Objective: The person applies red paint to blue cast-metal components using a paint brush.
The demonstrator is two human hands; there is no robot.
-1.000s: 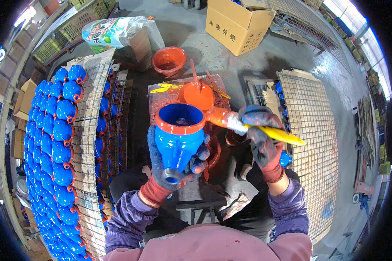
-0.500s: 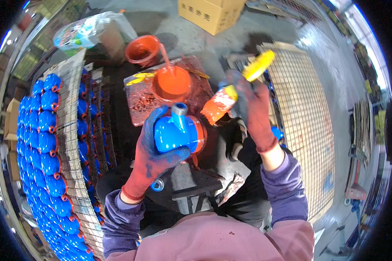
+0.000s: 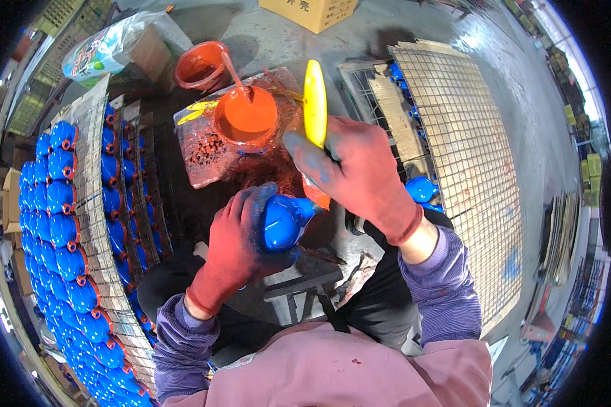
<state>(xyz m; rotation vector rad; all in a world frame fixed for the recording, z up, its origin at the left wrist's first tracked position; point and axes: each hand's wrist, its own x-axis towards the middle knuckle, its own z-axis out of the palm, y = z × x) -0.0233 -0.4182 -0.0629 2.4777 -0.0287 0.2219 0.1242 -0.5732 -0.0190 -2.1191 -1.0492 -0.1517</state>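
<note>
My left hand point(image 3: 236, 234), in a red glove stained dark blue, wraps round a shiny blue metal housing point(image 3: 282, 224), tilted with a short pipe end pointing right. In my right hand point(image 3: 366, 176), gloved alike, is a paintbrush point(image 3: 315, 102) with its yellow handle up. Its orange bristles show below the hand, close by the housing's pipe end; whether they touch is hidden. Beyond the hands, a tub point(image 3: 246, 144) of orange paint stands on a paint-spattered board point(image 3: 197, 173), with a stick leaning in it.
At the left, blue housings with orange rims point(image 3: 64, 230) stand in stacked rows beside wire mesh point(image 3: 98, 203). A mesh-covered rack point(image 3: 465, 169) is at the right. Behind the tub sit a red bucket point(image 3: 195, 87), a plastic-wrapped package point(image 3: 105, 57) and a cardboard box point(image 3: 312, 15).
My left hand has turned the housing so its pipe end points right instead of up. My right hand has moved left and brought the brush upright, bristles down near the housing.
</note>
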